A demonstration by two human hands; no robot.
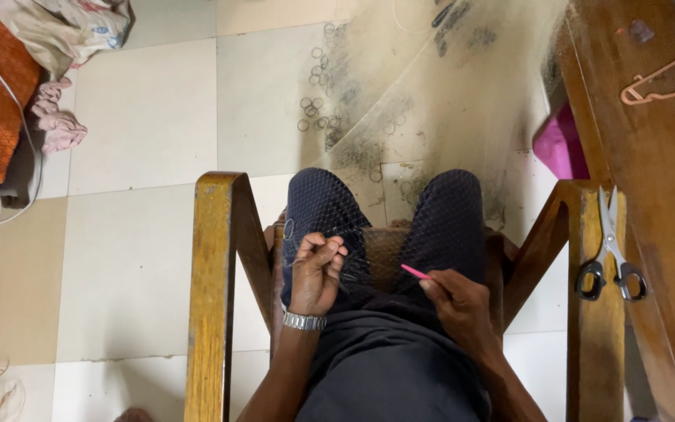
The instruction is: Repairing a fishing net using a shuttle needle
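A tiled floor (142, 258) is seen beneath a wooden chair (211, 297), on which the person is seated. A fine net (400, 211) is draped over both knees and runs away across the floor, ahead of the fingers, with small metal rings (318, 86) along its far edge. To the right of the right hand, a wooden bench (658, 180) is noted; a pair of scissors (609, 258) lies on the chair's right armrest, well apart from the hands, and a clothes hanger (666, 87) rests on the bench.

The left hand (316, 273) is found closed, its fingers pinching a bunch of net mesh over the left thigh. The right hand (456, 301) is closed around a slim pink netting needle (416, 272), held over the right thigh. The needle's long axis points up and to the left, toward the left hand; its tip lies between the two hands, nearer the right. The pinched mesh lies to the left of the needle tip, near but apart from it.
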